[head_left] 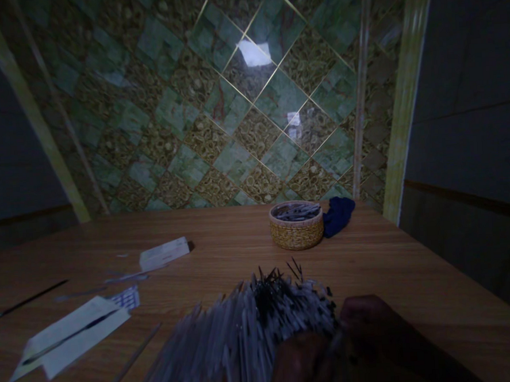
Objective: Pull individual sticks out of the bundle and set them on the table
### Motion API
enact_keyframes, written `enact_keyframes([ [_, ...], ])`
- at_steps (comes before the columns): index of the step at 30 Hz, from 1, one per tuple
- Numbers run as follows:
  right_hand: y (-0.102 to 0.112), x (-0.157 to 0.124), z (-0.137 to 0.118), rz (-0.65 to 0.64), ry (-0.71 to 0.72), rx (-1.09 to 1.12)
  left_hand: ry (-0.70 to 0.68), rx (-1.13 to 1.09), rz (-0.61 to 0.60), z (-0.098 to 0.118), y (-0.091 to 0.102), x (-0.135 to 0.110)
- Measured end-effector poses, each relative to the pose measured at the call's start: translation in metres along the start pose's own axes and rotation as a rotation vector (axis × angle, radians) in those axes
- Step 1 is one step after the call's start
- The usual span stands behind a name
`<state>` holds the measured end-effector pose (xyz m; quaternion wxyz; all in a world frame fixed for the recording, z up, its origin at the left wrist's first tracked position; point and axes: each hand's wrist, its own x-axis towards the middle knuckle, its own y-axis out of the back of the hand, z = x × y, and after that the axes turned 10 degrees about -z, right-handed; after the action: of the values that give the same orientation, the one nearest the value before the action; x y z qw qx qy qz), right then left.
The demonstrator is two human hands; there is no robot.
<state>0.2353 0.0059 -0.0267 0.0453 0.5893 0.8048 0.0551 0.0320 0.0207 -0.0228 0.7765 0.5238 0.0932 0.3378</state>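
A large pile of thin pale sticks with dark tips (241,330) lies on the wooden table (415,273) near its front edge, blurred by motion. My right hand (375,327) rests at the pile's right side, dark and hard to read. My left hand (300,364) sits low beside it, touching the sticks from below. The fingers of both hands are lost in shadow and blur. A round woven basket (297,226) holding more dark sticks stands farther back.
A dark blue cloth (338,214) lies against the basket's right side. A white box (164,254), white paper sheets (69,338) and a few loose sticks (127,366) lie at the left. A patterned tiled wall (232,100) rises behind the table.
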Motion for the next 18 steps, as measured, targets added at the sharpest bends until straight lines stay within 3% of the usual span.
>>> enact_keyframes([
  [4,0.001,0.003,0.005,0.036,-0.010,0.036,-0.108,0.319,0.210,-0.011,-0.012,0.001],
  [6,0.001,0.004,0.007,0.054,-0.016,0.019,-0.121,0.370,0.254,-0.013,-0.014,0.001],
  [12,-0.005,0.007,0.009,0.096,-0.073,0.036,-0.081,0.343,0.189,-0.008,-0.011,-0.001],
  [18,-0.010,0.005,0.002,0.107,-0.048,0.092,0.184,0.025,-0.013,0.006,0.000,0.001],
])
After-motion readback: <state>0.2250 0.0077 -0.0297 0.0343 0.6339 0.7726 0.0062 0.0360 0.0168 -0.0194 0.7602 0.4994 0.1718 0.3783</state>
